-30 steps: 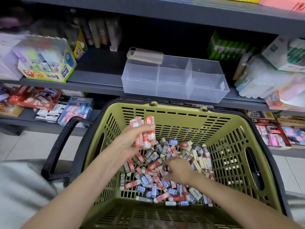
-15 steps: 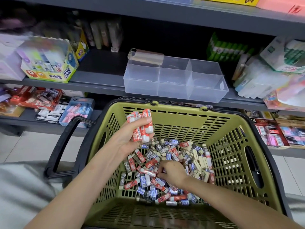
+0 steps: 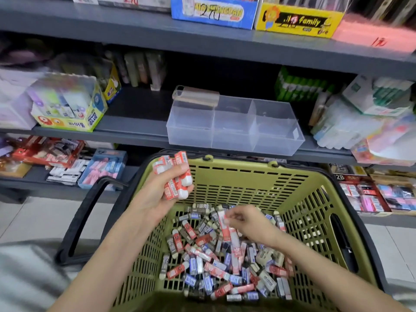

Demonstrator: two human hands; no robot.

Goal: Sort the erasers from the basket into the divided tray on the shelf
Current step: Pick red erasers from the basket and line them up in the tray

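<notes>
An olive-green basket point(image 3: 252, 183) with black handles holds a heap of erasers point(image 3: 216, 262) in red, blue and grey sleeves. My left hand point(image 3: 157, 194) grips a bundle of several red-sleeved erasers point(image 3: 175, 176) above the basket's far left rim. My right hand point(image 3: 249, 224) hovers over the heap and pinches one red-sleeved eraser point(image 3: 225, 226) by its upper end. The clear divided tray point(image 3: 234, 124), with three compartments, stands on the middle shelf behind the basket. I see no erasers in it.
A glue box point(image 3: 69, 104) sits left of the tray and white packs point(image 3: 351, 124) sit to its right. A flat beige item point(image 3: 195, 96) lies across the tray's back left corner. Lower shelves hold boxed stationery point(image 3: 364, 194). The upper shelf edge point(image 3: 202, 34) overhangs.
My right hand has come up out of the heap with one red eraser pinched. My left hand has risen a little with its bundle. The view has tilted upward.
</notes>
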